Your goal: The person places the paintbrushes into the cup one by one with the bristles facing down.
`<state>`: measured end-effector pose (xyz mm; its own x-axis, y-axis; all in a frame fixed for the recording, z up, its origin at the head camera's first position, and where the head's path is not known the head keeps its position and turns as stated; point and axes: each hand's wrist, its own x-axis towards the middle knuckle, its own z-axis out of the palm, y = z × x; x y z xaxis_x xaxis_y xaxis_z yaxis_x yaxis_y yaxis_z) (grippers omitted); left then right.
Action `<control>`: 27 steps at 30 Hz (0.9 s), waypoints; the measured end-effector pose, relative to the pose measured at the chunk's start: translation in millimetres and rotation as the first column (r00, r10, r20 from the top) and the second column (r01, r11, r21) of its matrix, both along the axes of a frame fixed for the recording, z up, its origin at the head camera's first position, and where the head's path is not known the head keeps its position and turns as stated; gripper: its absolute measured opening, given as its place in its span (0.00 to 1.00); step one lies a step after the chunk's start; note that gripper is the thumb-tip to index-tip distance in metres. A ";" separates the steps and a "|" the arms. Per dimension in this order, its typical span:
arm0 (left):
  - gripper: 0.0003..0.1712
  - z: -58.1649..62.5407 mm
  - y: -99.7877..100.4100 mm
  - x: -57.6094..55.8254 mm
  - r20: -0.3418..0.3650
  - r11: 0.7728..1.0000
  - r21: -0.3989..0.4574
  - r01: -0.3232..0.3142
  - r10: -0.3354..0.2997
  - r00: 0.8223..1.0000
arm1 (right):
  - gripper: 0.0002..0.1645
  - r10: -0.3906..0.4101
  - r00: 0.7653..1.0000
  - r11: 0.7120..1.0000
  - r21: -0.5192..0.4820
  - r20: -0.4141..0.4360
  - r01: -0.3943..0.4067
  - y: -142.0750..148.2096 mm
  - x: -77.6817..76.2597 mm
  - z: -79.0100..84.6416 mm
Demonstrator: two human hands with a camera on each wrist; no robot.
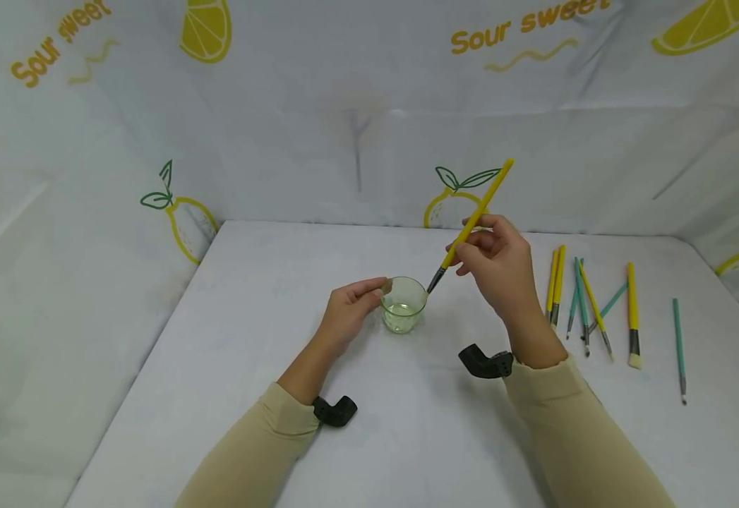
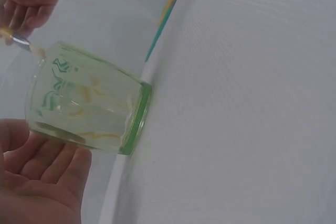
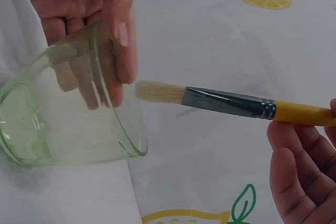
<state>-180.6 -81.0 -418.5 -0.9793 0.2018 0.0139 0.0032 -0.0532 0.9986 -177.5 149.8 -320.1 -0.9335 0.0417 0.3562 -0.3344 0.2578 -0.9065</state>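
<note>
A clear, green-tinted glass [image 1: 402, 321] stands upright on the white table. My left hand [image 1: 349, 310] holds it at the rim from the left, thumb and fingers by the glass wall in the right wrist view. With thumb and fingertips, my right hand [image 1: 501, 268] pinches the yellow handle of a paintbrush [image 1: 480, 212]. The brush slants down to the left, and its pale bristles [image 3: 160, 92] are right at the glass's rim. A dark metal ferrule [image 3: 226, 102] joins bristles and handle.
To the right lie several yellow and teal paintbrushes, among them a wide yellow brush [image 1: 633, 310] and a teal brush [image 1: 678, 346] farther out. Behind the table [image 1: 267, 261] hangs a white cloth [image 1: 318, 155] with lemon prints. Black wrist mounts [image 1: 336, 411] sit by both cuffs.
</note>
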 end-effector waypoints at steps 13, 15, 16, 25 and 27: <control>0.18 1.7 0.8 1.2 0.000 0.999 -0.032 -0.006 0.006 1.000 | 0.17 0.032 0.980 0.977 0.201 0.196 -0.072 -26.1 -25.7 -33.6; 0.18 0.6 0.8 0.9 -0.004 0.999 -0.033 -0.004 0.004 1.000 | 0.16 0.029 0.977 0.971 0.227 0.211 -0.078 -27.3 -26.8 -38.1; 0.18 0.1 0.8 0.6 -0.004 0.999 -0.034 -0.005 0.005 1.000 | 0.16 0.028 0.976 0.968 0.238 0.218 -0.081 -27.8 -27.4 -40.0; 0.18 0.4 -0.5 0.8 -0.002 0.999 -0.047 -0.013 0.013 1.000 | 0.17 0.030 0.969 0.953 0.285 0.244 -0.101 -32.2 -30.5 -46.0; 0.18 0.9 -0.4 1.2 0.004 0.999 -0.046 -0.011 0.011 1.000 | 0.17 0.030 0.968 0.951 0.292 0.251 -0.105 -32.4 -30.6 -46.8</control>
